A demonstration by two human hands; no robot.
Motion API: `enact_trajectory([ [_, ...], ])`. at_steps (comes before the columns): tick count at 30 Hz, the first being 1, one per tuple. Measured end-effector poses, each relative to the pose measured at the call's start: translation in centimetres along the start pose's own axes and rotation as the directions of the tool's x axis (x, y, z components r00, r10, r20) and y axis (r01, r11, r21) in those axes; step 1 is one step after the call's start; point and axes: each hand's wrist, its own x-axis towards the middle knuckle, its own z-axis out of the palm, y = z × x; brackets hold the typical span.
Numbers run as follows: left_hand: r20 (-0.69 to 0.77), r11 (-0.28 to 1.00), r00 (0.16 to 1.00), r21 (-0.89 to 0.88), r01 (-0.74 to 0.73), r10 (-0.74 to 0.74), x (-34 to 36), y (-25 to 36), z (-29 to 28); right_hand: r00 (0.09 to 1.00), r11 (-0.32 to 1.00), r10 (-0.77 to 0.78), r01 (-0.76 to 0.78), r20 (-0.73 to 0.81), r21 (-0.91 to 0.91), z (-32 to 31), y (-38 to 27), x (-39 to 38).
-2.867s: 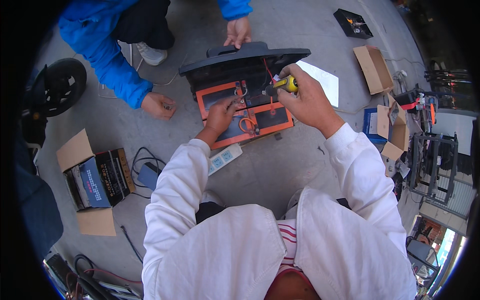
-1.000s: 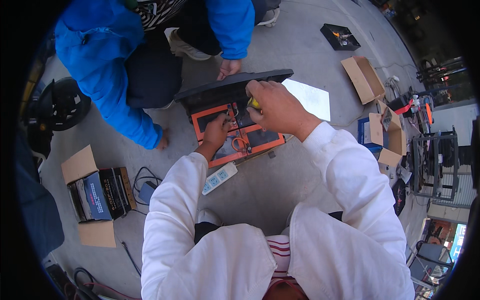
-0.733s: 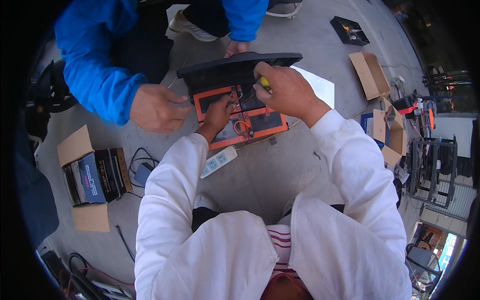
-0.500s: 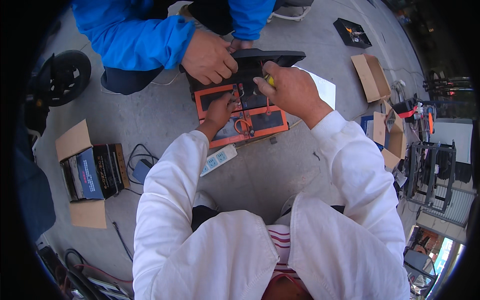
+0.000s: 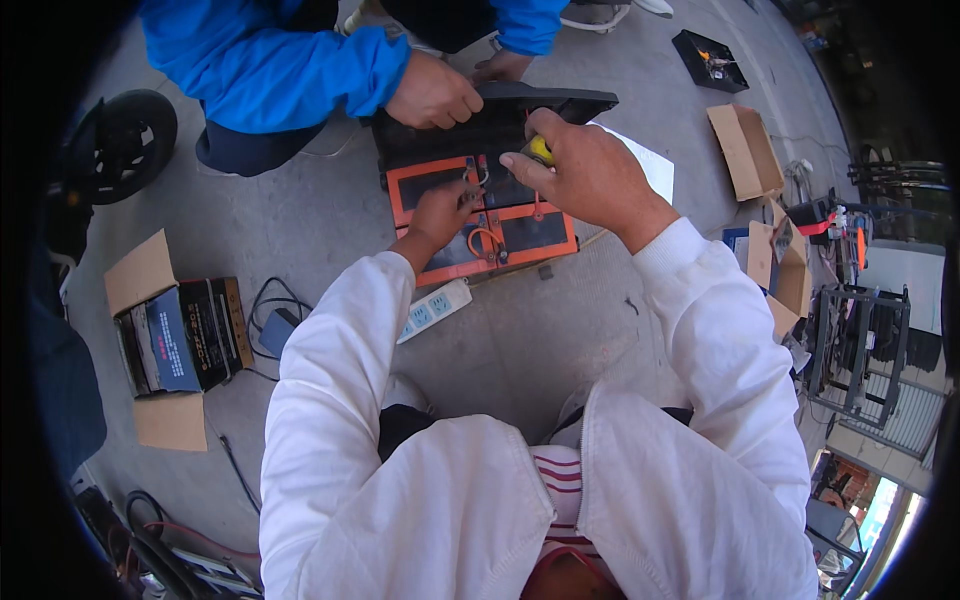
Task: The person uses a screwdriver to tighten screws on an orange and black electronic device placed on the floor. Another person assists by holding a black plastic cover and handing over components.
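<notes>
Black-and-orange battery blocks [image 5: 532, 233] sit in front of me, joined by short wires, in a black case whose lid [image 5: 545, 98] is raised at the far side. My left hand [image 5: 443, 212] rests over the far-left block. Its fingers pinch together near a terminal, and what they hold is too small to make out. My right hand [image 5: 595, 175] is closed round a yellow-handled tool [image 5: 540, 151], which looks like a screwdriver, above the far-right block. Its tip is hidden. Across from me, a blue-sleeved person's hand [image 5: 435, 92] is at the lid.
A white power strip [image 5: 437, 306] lies by the near edge of the batteries. At left stand an opened carton [image 5: 170, 340], a blue adapter [image 5: 278, 330] with cables, and a wheel [image 5: 140, 145]. Cardboard boxes [image 5: 745, 152] and a black tray [image 5: 710, 62] are at right.
The co-worker's hand and the lid have shifted slightly up in the picture. My right hand has tilted a little, showing more of the yellow handle. My left hand stays at the same block.
</notes>
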Motion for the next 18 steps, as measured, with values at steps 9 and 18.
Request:
enact_trajectory([
  [9,0.032,0.993,0.994,-0.048,0.110,-0.108,0.1,0.8,-0.4,1.000,0.998,-0.018,0.017,-0.009,-0.062,0.3,0.4,0.1],
  [18,-0.012,0.995,0.996,-0.040,0.089,-0.089,0.1,0.1,0.2,0.987,0.992,-0.125,0.121,-0.098,-0.047,1.3,1.8,0.1],
])
